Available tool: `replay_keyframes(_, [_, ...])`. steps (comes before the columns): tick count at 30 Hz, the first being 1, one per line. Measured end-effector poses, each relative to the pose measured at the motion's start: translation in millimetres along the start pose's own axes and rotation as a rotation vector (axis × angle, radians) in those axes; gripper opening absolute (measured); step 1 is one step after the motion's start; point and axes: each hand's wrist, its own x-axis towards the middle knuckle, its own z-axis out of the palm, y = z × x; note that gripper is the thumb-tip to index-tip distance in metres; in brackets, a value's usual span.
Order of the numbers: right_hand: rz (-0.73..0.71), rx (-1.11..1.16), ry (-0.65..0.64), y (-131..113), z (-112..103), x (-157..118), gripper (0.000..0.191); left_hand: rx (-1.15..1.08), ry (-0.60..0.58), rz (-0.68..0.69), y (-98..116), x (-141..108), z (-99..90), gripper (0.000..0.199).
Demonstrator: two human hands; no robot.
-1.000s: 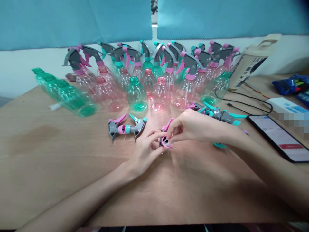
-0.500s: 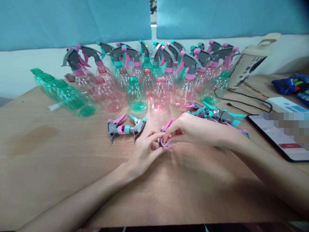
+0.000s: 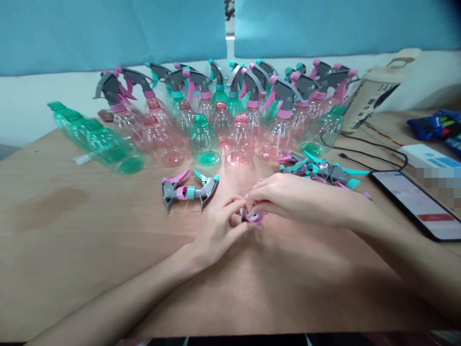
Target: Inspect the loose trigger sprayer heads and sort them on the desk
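My left hand (image 3: pixel 221 228) is closed round a trigger sprayer head, gripping its grey body from the left. The head's pink collar (image 3: pixel 255 218) faces up toward me, with something whitish inside its ring. Fingertips of my right hand (image 3: pixel 279 196) pinch at the collar's upper left rim, covering much of the head; a small part between them would be hidden. Left of this, two trigger sprayer heads lie collar to collar, one with a pink collar (image 3: pixel 182 193) and one with a teal collar (image 3: pixel 190 192). Beyond my right wrist lies a pile of sprayer heads (image 3: pixel 326 169).
Several clear pink bottles (image 3: pixel 240 144) and green bottles (image 3: pixel 205 144) stand behind, many topped with sprayer heads. More open green bottles (image 3: pixel 115 151) stand at left. On the right are a phone (image 3: pixel 406 192), a black cable (image 3: pixel 374 156), a white box (image 3: pixel 428 158) and a beige tumbler (image 3: pixel 378 86).
Both hands and the sprayer head have shifted slightly right. The right hand has turned further over the head, hiding most of its pink trigger.
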Motion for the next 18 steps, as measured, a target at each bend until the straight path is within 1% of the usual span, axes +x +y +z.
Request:
replay_keyframes(2, [-0.037,0.069,0.003,-3,-11,-10,0.026,-0.021,0.018,-0.020,-2,1,-0.4,0.014])
replay_keyframes(4, [0.027,0.091,0.106,-5,-25,-23,0.022,-0.038,0.060,-0.051,-6,2,-1.2,0.020])
replay_keyframes(5, [0.063,0.120,0.173,-4,-31,-28,0.023,-0.038,0.080,-0.063,-7,2,-1.6,0.022])
replay_keyframes(7, [0.113,0.210,0.236,-2,-40,-35,0.025,-0.021,0.102,-0.067,-10,3,-2.1,0.025])
replay_keyframes(8, [0.136,0.241,0.238,1,-42,-35,0.024,-0.008,0.106,-0.063,-11,4,-2.2,0.025])
replay_keyframes(10, [0.168,0.285,0.192,6,-38,-29,0.023,0.012,0.109,-0.051,-11,4,-2.3,0.024])
replay_keyframes(11, [0.178,0.306,0.155,9,-33,-24,0.022,0.017,0.110,-0.048,-11,4,-2.4,0.024])
replay_keyframes(13, [0.172,0.375,0.128,13,-21,-11,0.021,0.021,0.111,-0.050,-10,4,-2.5,0.024])
replay_keyframes(16, [0.161,0.527,0.193,17,-3,2,0.021,0.035,0.102,-0.066,-9,3,-2.9,0.022])
replay_keyframes(18, [0.175,0.623,0.244,18,3,5,0.020,0.037,0.100,-0.065,-9,3,-3.0,0.021])
